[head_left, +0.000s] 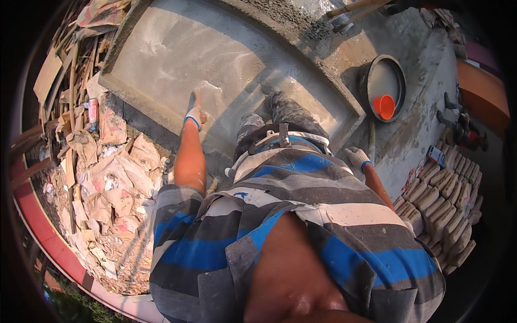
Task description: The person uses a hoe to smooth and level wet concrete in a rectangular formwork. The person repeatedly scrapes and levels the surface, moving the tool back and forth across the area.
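My left hand [193,118], in a pale glove with a blue cuff, is closed on a long flat tool that looks like a trowel [197,99], seen nearly edge-on. It is over the near side of a shallow concrete-walled basin [137,101] with wet grey cement [177,51] spread inside. My legs stand at the basin, their lower ends in the wet grey area. My right hand [357,158], gloved too, hangs beside my hip near the basin's right corner. Its fingers are loosely apart and nothing shows in them.
A round black tub [399,72] of grey liquid with an orange scoop [384,107] stands to the right. Stacked sacks [444,199] fill the lower right. Torn paper sacks [121,183] and wooden sticks [72,91] lie left. Poles [358,8] reach in at the top.
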`<move>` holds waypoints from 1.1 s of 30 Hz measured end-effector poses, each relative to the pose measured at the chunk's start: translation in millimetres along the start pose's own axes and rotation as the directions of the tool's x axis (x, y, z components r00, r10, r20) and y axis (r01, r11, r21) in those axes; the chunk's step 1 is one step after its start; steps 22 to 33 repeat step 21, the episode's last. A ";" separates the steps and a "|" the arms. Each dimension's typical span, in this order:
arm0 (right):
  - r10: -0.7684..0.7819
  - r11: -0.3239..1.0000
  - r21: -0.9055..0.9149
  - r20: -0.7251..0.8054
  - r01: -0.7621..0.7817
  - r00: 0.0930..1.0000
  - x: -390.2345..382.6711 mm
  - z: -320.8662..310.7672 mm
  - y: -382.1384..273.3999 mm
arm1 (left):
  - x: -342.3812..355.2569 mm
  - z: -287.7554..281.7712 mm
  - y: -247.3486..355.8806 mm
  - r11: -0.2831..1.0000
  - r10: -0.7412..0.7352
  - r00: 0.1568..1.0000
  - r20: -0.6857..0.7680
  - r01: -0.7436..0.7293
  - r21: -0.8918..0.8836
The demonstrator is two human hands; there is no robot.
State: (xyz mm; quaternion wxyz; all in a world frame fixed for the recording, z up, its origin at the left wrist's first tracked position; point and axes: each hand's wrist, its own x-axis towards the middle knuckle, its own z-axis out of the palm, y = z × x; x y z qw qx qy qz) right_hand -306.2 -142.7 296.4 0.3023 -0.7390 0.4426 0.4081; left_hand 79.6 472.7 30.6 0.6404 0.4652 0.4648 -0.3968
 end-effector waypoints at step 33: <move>-0.271 0.946 -0.132 0.188 0.297 0.944 101.7 -4.2 -46.5 | -16.1 -2.6 -40.2 0.977 0.111 0.979 -0.171 -0.139 -0.160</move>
